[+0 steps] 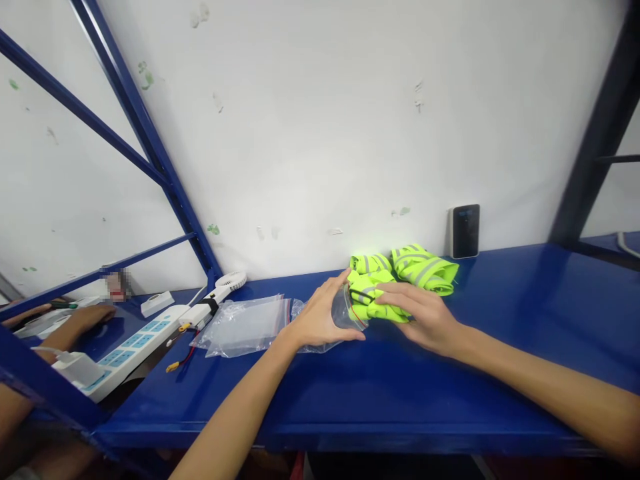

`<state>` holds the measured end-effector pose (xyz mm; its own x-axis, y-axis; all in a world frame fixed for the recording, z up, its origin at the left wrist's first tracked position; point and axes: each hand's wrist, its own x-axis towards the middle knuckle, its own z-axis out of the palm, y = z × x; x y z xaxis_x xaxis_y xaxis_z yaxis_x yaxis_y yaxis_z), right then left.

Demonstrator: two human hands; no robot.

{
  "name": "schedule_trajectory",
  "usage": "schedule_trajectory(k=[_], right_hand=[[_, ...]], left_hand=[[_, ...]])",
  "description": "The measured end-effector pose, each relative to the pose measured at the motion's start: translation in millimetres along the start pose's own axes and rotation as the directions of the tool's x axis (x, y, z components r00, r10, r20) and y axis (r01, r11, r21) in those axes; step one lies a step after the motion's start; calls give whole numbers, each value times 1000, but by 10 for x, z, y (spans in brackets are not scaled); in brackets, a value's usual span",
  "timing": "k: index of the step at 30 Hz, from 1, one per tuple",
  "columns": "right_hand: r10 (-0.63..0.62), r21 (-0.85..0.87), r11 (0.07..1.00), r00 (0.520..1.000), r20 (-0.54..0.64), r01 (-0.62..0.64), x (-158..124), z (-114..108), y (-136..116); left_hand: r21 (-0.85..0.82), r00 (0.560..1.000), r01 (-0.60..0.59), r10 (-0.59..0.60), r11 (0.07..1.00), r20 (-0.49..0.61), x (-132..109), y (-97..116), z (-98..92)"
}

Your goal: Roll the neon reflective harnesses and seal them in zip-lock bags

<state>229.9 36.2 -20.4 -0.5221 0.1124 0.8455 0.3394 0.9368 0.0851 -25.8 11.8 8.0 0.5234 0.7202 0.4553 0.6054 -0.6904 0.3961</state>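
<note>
My left hand [320,313] is wrapped around a clear zip bag [341,310], thumb and fingers on either side of its mouth, which has a red line along it and faces right. In my right hand [425,317] is a folded neon-yellow safety vest [373,310] with grey reflective strips and a dark edging. The vest's left end is at the bag's mouth; how much of it is inside, I cannot tell. Just behind, close to the wall, lies a rolled yellow vest [425,268] with silver stripes. More yellow striped fabric [370,262] shows behind the held vest.
Flat clear bags [250,327] lie left of my hands on the blue table [400,393]. Beyond them are a small white fan [231,281], a power strip [140,347] and loose wires. A boxy device [465,231] stands right. Another person's hand [90,320] is far left.
</note>
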Motion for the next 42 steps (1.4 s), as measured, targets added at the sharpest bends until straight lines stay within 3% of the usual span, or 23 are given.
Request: schedule_trajectory(k=[3, 9, 15, 22, 28, 32, 35, 37, 42], right_hand=[[-53, 56, 997, 997, 56, 50, 23, 15, -42], [-34, 124, 992, 992, 125, 19, 47, 0, -69], [-76, 184, 982, 985, 157, 47, 47, 23, -110], [-134, 255, 964, 970, 202, 80, 50, 207, -139], [-175, 257, 955, 981, 88, 147, -30, 225, -84], [-166, 217, 967, 976, 142, 133, -82, 185, -31], [-89, 178, 982, 986, 140, 63, -87, 168, 17], [-13, 127, 992, 994, 110, -1, -71, 167, 37], [103, 53, 993, 989, 107, -110, -44, 191, 25]], left_hand=[[-21, 1000, -14, 13, 1000, -24, -11, 15, -13], [54, 999, 24, -25, 998, 23, -70, 35, -70], [8, 994, 52, -52, 999, 95, -86, 51, -6], [-79, 967, 5, 16, 997, 253, -36, 175, 131], [-83, 974, -37, 54, 996, 220, 44, 277, 179], [89, 989, -21, 8, 996, 150, 73, 257, 205], [229, 998, 60, -57, 971, -22, 57, 236, 215], [273, 995, 82, -63, 958, -77, 43, 230, 221], [395, 999, 46, -39, 918, -26, 34, 181, 270]])
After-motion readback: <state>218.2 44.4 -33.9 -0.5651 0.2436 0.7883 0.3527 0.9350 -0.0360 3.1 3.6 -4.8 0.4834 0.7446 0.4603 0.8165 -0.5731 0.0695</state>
